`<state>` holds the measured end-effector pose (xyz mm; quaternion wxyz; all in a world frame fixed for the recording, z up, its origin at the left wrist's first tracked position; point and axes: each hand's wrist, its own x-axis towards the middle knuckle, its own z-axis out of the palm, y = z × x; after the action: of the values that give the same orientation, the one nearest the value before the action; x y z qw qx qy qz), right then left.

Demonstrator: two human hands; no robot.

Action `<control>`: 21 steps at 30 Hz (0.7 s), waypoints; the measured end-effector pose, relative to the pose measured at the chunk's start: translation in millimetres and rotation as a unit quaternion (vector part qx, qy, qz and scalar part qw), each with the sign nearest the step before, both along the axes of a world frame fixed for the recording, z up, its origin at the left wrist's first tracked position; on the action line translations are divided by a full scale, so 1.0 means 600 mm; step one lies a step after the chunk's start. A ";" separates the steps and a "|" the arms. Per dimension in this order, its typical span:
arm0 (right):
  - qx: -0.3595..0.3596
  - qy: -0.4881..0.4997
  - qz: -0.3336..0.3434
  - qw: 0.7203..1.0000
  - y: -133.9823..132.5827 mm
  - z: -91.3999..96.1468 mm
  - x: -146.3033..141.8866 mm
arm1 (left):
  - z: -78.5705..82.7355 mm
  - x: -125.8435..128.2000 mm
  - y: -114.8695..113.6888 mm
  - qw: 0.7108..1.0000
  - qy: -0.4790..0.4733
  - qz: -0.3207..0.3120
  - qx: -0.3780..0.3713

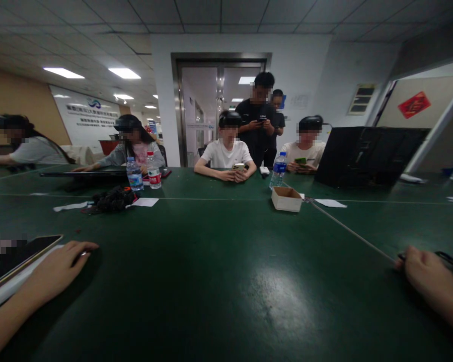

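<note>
My left hand (58,266) rests on the green table (219,281) at the lower left, fingers curled over a small dark object I cannot make out. A dark phone or tablet (11,261) lies just left of it. My right hand (428,276) lies at the lower right, fingers closed around a thin dark cable or tool (451,261). A thin grey cord (347,229) runs from that hand across the table toward a small cardboard box (286,199).
Several people sit along the far side of the table, some holding phones; two stand by the door. Water bottles (134,174) (278,170), a black tangle of cables (111,199), paper slips and a large black open case (366,156) stand on the table.
</note>
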<state>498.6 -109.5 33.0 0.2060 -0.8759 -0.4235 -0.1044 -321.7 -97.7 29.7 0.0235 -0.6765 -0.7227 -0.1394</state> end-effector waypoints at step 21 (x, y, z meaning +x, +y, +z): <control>-0.050 0.024 0.006 0.998 -0.006 -0.012 -0.001 | -0.027 0.015 0.046 0.999 -0.035 -0.031 0.009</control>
<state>498.0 -113.2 26.0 0.1728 -0.8847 -0.4286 -0.0603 -312.6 -70.0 13.5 -0.0002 -0.6928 -0.7007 -0.1706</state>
